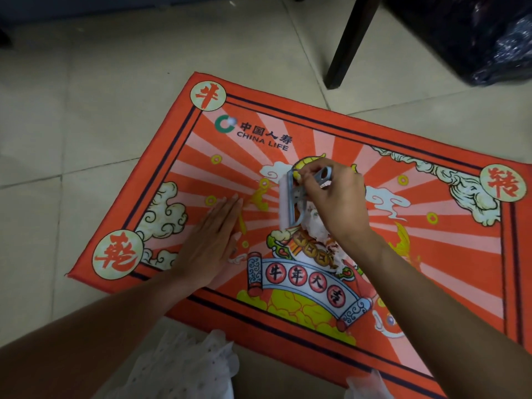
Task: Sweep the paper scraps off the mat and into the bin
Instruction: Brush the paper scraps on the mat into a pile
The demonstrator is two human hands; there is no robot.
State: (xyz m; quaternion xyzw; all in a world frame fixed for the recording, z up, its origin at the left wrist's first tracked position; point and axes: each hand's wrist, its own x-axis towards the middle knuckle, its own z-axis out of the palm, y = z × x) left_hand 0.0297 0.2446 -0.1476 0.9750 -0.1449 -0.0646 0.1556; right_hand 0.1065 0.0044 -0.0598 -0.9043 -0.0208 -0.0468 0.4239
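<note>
A red printed mat [431,254] lies on the tiled floor. My right hand [336,203] grips a small grey hand brush [290,203] over the mat's middle, its bristles tilted toward the left. White paper scraps [313,226] lie bunched under and just below that hand. My left hand [213,240] rests flat on the mat's left part, fingers together, with a small white scrap [236,237] at its thumb side. One more small scrap [231,121] sits on the green logo near the mat's far left corner. A bin with a dark plastic bag [495,38] stands at the top right.
A dark furniture leg [348,44] stands on the tiles just beyond the mat's far edge. Beige floor tiles [72,139] surround the mat. White lacy fabric [187,367] of my clothing shows at the bottom edge.
</note>
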